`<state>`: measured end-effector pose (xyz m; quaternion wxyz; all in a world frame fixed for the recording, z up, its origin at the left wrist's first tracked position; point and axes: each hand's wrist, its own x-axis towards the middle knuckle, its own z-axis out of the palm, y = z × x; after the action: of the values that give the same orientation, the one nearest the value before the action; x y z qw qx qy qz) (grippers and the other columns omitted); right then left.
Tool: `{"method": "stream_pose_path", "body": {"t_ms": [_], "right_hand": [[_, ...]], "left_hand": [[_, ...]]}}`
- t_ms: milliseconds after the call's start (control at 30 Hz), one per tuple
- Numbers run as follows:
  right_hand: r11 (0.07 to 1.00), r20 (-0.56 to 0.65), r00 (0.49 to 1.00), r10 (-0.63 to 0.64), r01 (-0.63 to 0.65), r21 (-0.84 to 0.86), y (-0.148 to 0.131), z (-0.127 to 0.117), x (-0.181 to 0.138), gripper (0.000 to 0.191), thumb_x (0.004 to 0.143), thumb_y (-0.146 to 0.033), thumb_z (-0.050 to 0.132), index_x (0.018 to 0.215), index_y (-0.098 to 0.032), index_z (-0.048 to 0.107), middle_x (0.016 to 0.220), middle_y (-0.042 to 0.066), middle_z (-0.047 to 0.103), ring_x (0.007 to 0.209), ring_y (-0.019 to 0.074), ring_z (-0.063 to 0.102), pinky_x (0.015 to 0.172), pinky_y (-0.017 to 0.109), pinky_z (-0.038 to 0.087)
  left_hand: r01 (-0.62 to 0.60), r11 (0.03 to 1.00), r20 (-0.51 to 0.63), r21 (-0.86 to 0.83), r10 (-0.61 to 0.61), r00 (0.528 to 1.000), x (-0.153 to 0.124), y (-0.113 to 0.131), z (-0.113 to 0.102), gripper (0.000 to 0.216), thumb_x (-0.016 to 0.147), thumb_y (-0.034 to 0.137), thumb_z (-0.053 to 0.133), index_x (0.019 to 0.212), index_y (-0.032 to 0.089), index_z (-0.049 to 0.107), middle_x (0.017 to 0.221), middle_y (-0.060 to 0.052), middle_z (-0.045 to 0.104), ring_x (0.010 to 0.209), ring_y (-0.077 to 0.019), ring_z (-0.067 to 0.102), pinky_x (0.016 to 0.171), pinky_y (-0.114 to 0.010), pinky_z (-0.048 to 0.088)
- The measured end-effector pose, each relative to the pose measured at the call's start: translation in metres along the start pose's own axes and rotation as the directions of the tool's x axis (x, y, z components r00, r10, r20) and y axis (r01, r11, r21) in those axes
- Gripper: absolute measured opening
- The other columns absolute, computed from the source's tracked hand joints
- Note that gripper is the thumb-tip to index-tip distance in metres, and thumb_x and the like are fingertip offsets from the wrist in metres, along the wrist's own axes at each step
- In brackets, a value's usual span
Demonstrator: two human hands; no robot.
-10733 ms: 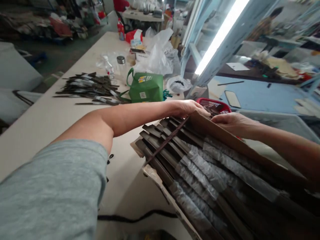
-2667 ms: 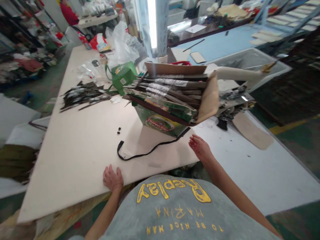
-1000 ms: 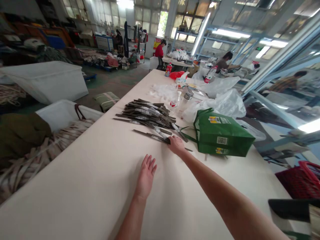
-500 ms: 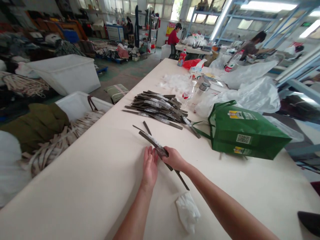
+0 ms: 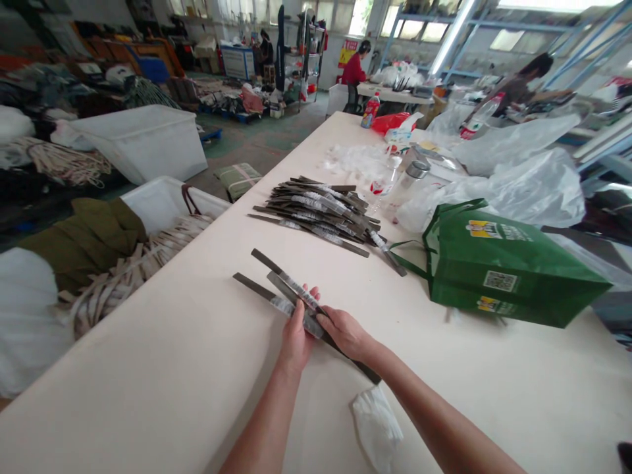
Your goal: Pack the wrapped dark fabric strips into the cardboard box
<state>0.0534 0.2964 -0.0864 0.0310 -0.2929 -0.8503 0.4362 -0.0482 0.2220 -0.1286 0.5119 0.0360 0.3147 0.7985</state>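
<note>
Both of my hands hold a few long dark flat strips (image 5: 269, 284) with clear tape bands, fanned out just above the cream table (image 5: 148, 368). My left hand (image 5: 296, 332) grips them from the left and my right hand (image 5: 348, 332) from the right, at the taped middle. The strips' far ends point up-left; one near end sticks out past my right wrist. A larger pile of the same strips (image 5: 320, 207) lies farther along the table.
A green bag (image 5: 498, 270) lies on its side to the right. A crumpled white piece (image 5: 378, 428) rests near my right forearm. Bottles (image 5: 412, 178) and plastic bags (image 5: 518, 178) stand beyond. White bins (image 5: 143, 141) sit left of the table. People work at far tables.
My hands have drawn the strips a little nearer and closed on them from both sides, and they now fan out into three. Earlier, I turned from a strip-filled carton to this pile.
</note>
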Motion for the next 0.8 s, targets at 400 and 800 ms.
{"method": "stream_pose_path", "body": {"t_ms": [400,800], "right_hand": [[0.962,0.126,0.989,0.080,-0.110,0.250,0.022,-0.008,-0.020,0.033,0.096,-0.049,0.039,0.087,-0.019,0.050,0.071,0.001,0.057,0.060,0.0130,0.051,0.058,0.025,0.041],[0.898,0.052,0.996,-0.077,0.092,-0.430,-0.018,-0.011,-0.007,0.029,0.093,-0.035,0.051,0.115,-0.016,0.058,0.107,0.011,0.069,0.093,0.0225,0.065,0.077,0.029,0.044]], "left_hand": [[-0.029,0.994,-0.089,-0.107,0.020,0.996,0.006,0.005,0.001,0.042,0.081,0.042,0.075,0.118,0.023,0.070,0.131,-0.008,0.066,0.127,-0.0238,0.057,0.101,-0.033,0.049],[0.099,0.994,0.022,-0.040,-0.098,0.995,0.000,-0.010,-0.004,0.055,0.070,0.049,0.084,0.119,0.027,0.069,0.137,-0.007,0.062,0.132,-0.0259,0.052,0.110,-0.037,0.042]]}}
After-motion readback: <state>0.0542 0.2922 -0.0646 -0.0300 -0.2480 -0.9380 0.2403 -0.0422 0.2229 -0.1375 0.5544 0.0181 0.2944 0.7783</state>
